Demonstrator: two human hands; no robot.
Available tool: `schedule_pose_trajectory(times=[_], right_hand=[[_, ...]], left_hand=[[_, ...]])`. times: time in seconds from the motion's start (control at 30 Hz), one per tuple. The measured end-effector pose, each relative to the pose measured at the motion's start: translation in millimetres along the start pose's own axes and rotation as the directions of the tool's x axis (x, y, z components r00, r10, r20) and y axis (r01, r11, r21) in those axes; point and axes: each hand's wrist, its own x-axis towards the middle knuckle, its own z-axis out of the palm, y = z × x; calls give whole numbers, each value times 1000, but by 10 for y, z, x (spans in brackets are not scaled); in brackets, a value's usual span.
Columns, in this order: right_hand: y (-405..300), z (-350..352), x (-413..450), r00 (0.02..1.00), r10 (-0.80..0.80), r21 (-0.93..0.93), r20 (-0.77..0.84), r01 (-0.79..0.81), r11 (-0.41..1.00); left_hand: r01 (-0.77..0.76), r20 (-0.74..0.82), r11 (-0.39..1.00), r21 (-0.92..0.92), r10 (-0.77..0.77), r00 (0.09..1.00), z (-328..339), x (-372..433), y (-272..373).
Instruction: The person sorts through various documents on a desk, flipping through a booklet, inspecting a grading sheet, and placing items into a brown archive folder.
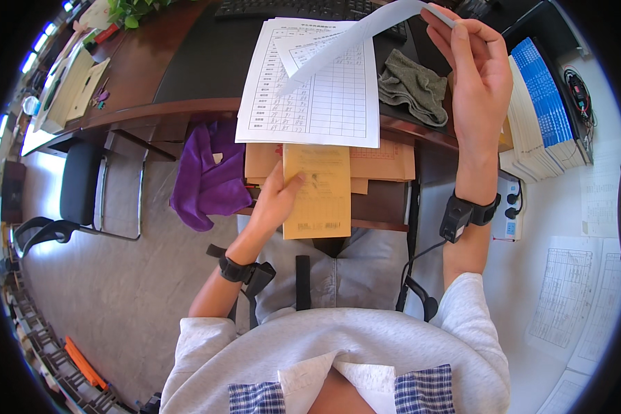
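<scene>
My left hand [279, 194] grips the left edge of a yellow-brown booklet [323, 207], its thumb lying on the cover. The booklet is over an open desk drawer [383, 204] that holds brown paper envelopes [393, 160]. Raised at the upper right, my right hand [478, 67] pinches the end of a curled white sheet [362, 36] between thumb and fingers. That sheet bends down to the left, over a stack of printed table forms [336, 111] with handwritten figures. The stack lies on the desk and juts past its front edge, covering the booklet's upper end.
A grey-green cloth [414, 88] lies right of the forms, a keyboard [290, 9] behind them. A purple cloth [207, 176] hangs at the drawer's left. Blue-spined books [543, 93] stand at the right above a power strip [512, 207]. A black chair [80, 181] is at the left.
</scene>
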Motion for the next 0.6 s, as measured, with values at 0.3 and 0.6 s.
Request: schedule_pose_trajectory(times=[0.3,0.6], right_hand=[[-48,-129,-45,999,-25,-83,41,28,996],[-256,29,310,996,-45,217,82,27,976]], left_hand=[[76,-188,995,-70,-88,978,69,-24,114],[-163,-288,864,476,329,900,21,-291,212]])
